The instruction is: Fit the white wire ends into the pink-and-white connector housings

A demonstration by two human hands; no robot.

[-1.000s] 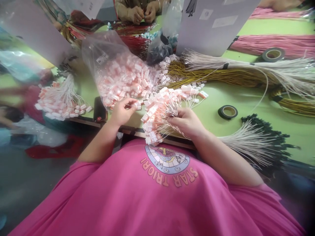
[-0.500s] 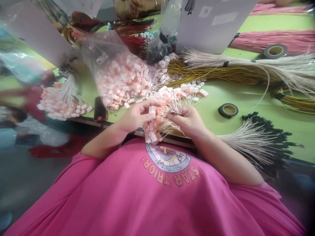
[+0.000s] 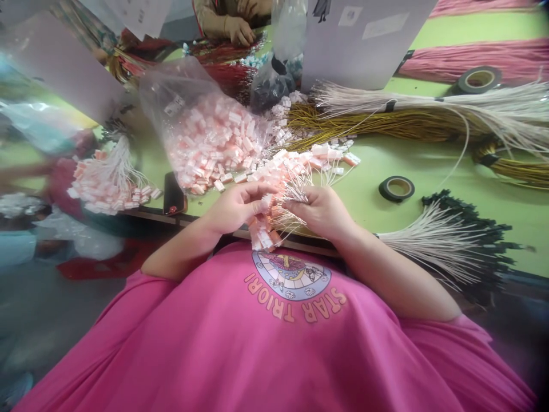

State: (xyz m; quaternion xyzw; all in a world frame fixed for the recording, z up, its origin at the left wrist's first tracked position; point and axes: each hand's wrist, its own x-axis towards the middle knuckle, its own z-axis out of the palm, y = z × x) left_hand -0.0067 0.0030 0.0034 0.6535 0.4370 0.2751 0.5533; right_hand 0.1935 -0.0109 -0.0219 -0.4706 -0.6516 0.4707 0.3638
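My left hand (image 3: 234,210), thumb and forefinger together, is closed on a pale pink and white plastic connector (image 3: 268,200). Close beside it, my right hand (image 3: 323,212) grips a bunch of thin white wires (image 3: 298,193), whose bare metallic ends fan out past the fingertips. More pink-white connectors (image 3: 262,236) hang on wires below my left fingers, over the table edge. Just beyond both hands lies a heap of wired connectors (image 3: 319,154). Whether a wire tip sits inside the held connector is too small to tell.
A clear bag of connectors (image 3: 214,143) lies beyond my left hand, near a phone (image 3: 174,194). White wires (image 3: 364,100), yellow wires (image 3: 343,121), a black tape roll (image 3: 397,189) and black-connector wires (image 3: 463,246) lie rightward. A co-worker's hand (image 3: 239,30) rests at the back.
My right hand and its wires have shifted slightly left, toward the connector in my left hand. My left fingers have closed further over that connector. The co-worker's hand has come lower onto the table.
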